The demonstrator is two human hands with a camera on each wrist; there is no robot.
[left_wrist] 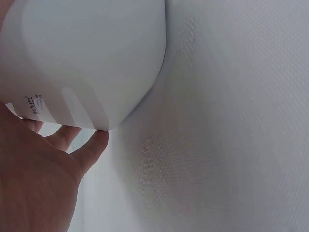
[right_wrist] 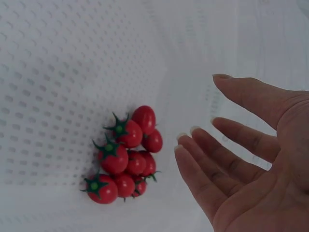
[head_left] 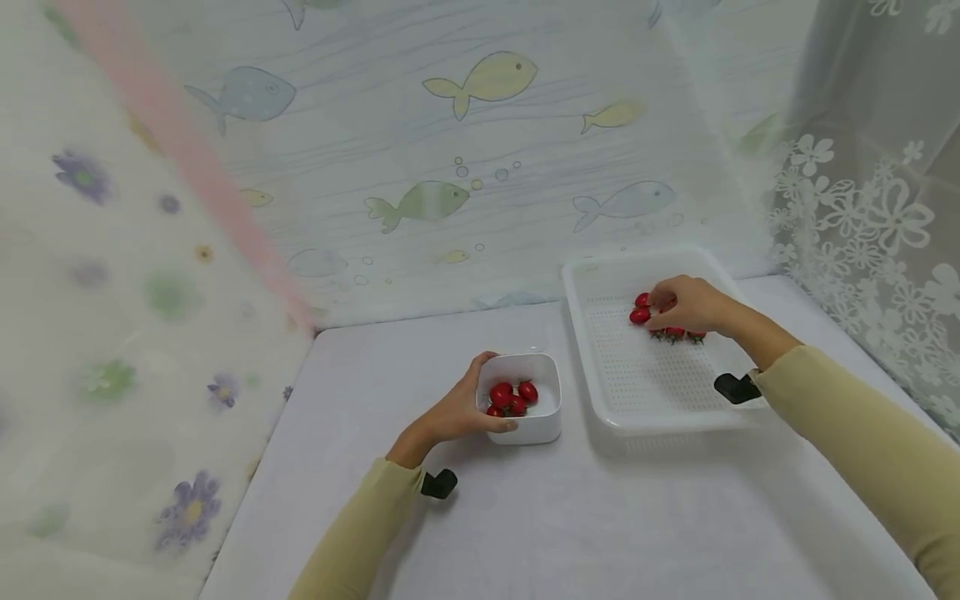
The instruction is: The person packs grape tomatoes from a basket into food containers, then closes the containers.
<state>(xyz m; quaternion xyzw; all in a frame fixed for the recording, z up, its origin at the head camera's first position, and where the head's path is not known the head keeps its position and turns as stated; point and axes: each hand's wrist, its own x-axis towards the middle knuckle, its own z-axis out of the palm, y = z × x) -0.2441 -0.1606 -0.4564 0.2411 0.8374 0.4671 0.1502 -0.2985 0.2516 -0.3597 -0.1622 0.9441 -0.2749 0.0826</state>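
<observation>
My left hand (head_left: 456,413) holds a small white container (head_left: 534,428) on the table, thumb along its near side and fingers around its far left side. Several red cherry tomatoes (head_left: 502,394) lie inside it. In the left wrist view, fingertips (left_wrist: 96,145) touch the wall of the container (left_wrist: 96,53). My right hand (head_left: 693,303) hovers inside a white perforated basket (head_left: 637,387), over a cluster of cherry tomatoes. The right wrist view shows these tomatoes (right_wrist: 115,158), some with green stems, just beyond the spread fingers of the right hand (right_wrist: 251,159), which hold nothing.
A white cloth (head_left: 525,525) covers the table. Behind it hangs a curtain (head_left: 495,142) with printed fish, and a flowered curtain (head_left: 135,333) borders the left side. White lace (head_left: 885,208) hangs at the right, near the basket.
</observation>
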